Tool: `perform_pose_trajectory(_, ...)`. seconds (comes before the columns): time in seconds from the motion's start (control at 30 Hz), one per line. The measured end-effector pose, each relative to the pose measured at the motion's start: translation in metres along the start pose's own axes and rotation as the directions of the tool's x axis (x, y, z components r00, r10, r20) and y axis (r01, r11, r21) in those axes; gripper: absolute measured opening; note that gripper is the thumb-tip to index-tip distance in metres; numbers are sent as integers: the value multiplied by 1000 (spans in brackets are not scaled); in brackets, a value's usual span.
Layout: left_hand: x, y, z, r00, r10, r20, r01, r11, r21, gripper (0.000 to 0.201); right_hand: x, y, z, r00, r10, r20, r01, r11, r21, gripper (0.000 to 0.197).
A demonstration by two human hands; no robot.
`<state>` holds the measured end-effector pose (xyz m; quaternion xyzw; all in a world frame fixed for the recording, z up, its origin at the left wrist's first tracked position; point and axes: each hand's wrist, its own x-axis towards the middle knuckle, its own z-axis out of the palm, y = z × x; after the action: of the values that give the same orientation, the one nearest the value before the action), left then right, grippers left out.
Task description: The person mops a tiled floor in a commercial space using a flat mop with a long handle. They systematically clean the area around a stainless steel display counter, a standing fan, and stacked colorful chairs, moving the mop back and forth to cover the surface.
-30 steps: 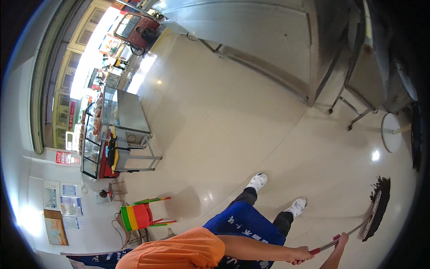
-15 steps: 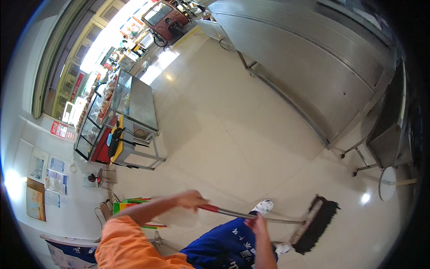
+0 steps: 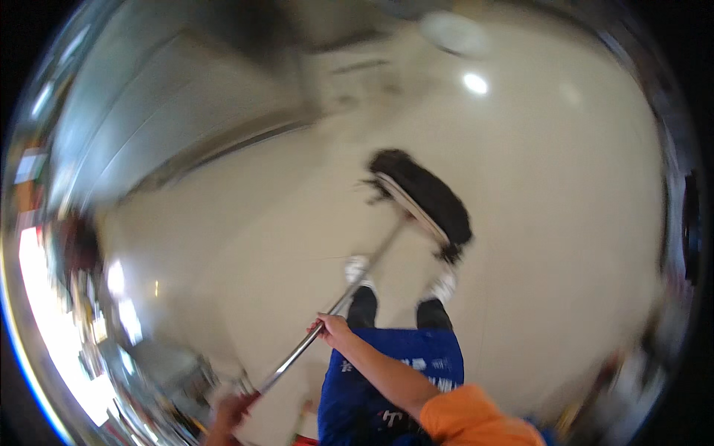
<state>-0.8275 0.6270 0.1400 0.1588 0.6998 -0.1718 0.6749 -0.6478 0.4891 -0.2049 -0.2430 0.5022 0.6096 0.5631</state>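
A push broom (image 3: 430, 195) with a thick black bristle head and a pale block lies at floor level in front of my feet. Its metal pole runs back toward the lower left. My right hand (image 3: 329, 328) is wrapped round the middle of the pole, its arm crossing above a blue apron (image 3: 401, 353). At the lower edge my left hand (image 3: 233, 410), blurred, is closed round the red grip at the pole's upper end. White shoes (image 3: 442, 284) stand apart, just behind the bristle head.
A large metal cabinet (image 3: 186, 119) spans the upper left, blurred. A round white disc (image 3: 454, 34) is at the top. A metal-topped table (image 3: 167, 372) stands at lower left, beside a bright opening. Pale glossy floor (image 3: 550, 223) extends to the right.
The view has swung right, so the cabinet now lies at upper left. The broom head has shifted from the right side to directly ahead of my feet. Both hands keep hold of the pole.
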Motion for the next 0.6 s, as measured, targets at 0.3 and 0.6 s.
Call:
perform_pose_trajectory(0.3, 93, -34, 378, 906, -192, 377, -20, 870, 493, 57, -127, -362, -128, 612, -770, -179, 782, 623, -2, 21)
perform_pose_trajectory(0.6, 250, -81, 607, 746, -302, 593, -145, 796, 588, 57, -200, -568, -234, 67, -961, -267, 133, 274, -953, 24)
